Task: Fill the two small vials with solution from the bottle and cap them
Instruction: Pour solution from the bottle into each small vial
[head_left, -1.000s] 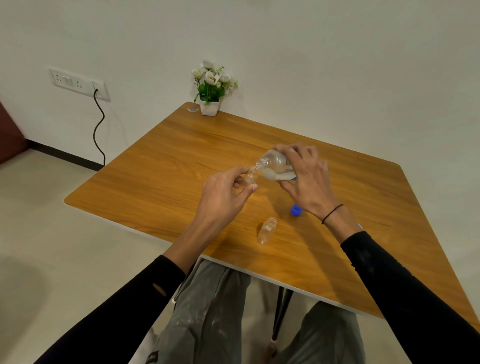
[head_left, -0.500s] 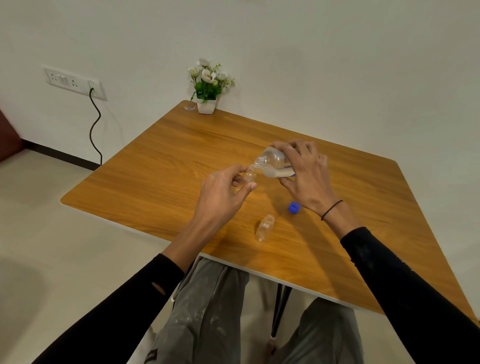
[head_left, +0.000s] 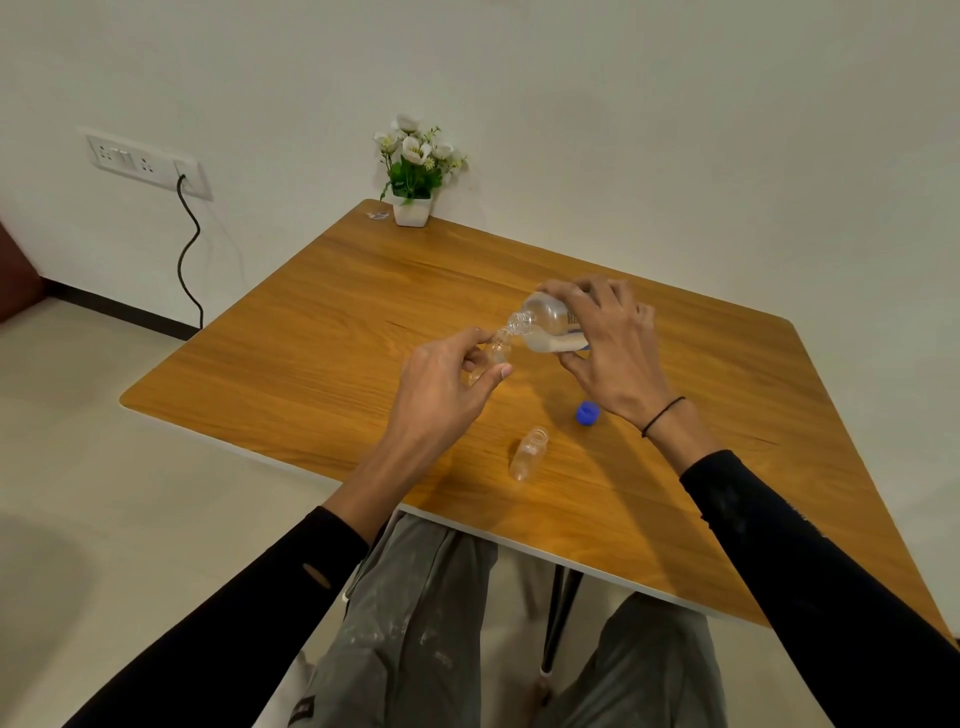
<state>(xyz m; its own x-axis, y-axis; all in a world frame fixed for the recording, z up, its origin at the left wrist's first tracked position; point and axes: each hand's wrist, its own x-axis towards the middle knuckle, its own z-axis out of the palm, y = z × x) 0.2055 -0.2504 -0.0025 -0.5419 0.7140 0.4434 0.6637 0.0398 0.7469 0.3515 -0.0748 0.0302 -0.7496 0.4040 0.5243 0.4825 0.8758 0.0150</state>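
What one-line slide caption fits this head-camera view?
Right hand tips the bottle into a vial held by the left hand; second vial waits uncapped.

The left hand (head_left: 447, 384) is covering most of the held vial (head_left: 496, 353); its fill level is staying unreadable. The right hand (head_left: 613, 353) is hiding the bottle (head_left: 545, 325) base and label.

Bright, even indoor light, soft shadows on the table (head_left: 322, 332), wide-angle bending at edges.
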